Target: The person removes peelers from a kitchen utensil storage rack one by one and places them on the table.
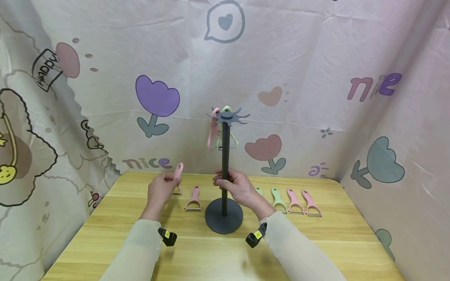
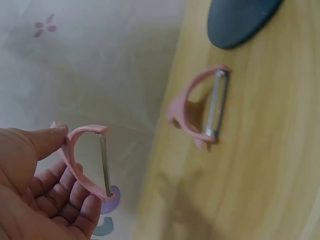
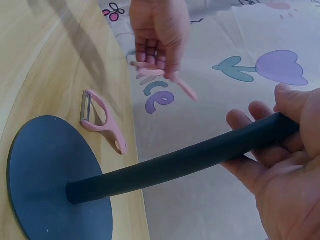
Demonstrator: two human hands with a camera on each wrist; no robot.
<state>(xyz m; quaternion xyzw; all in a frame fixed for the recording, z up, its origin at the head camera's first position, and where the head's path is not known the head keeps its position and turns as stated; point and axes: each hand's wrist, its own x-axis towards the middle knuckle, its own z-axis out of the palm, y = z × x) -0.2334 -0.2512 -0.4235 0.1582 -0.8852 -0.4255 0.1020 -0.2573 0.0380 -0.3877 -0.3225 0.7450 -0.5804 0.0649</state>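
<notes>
My left hand (image 1: 159, 191) pinches a pink peeler (image 1: 178, 171) above the table, its handle pointing up in the head view. In the left wrist view the blade end of that peeler (image 2: 75, 155) sticks out past the thumb. My right hand (image 1: 240, 189) grips the dark post of a stand (image 1: 225, 160) with a round base and a crown of hooks (image 1: 228, 116). A pink peeler (image 1: 212, 130) and a green peeler (image 1: 227, 144) hang from the hooks. Between the left hand and the base lies another pink peeler (image 1: 194, 199).
Right of the stand, green peelers (image 1: 277, 199) and pink peelers (image 1: 294, 201) lie in a row on the wooden table (image 1: 218, 257), one partly behind the right hand. A printed cloth (image 1: 197, 58) hangs behind and at both sides.
</notes>
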